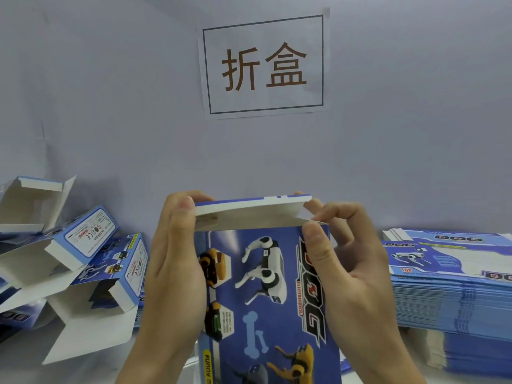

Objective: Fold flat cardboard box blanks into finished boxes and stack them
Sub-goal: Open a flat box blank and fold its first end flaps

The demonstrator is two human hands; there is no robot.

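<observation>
Holding box [266, 295] upright between both hands, close to camera, long axis running vertical, printed face toward viewer. Left hand [177, 261] wrapping the box's left edge, fingers curling behind, thumb near the top corner. Right hand [343, 261] gripping the right edge, thumb pressing on the front face, fingertips [318, 210] pinching the end of top flap [249, 210]. Flap bending over toward viewer, white underside showing, not yet tucked. Both hands sitting level at the flap; right nearer its free corner, so probably leading the tuck. Box interior hidden, contents impossible to tell. Farther left, lying in a loose heap, folded boxes [91, 267], ends open, white insides showing, apparently holding nothing. Farther right, stacking high, flat blanks [448, 295]. Hanging on wall [110, 106] behind, paper sign [264, 65].
</observation>
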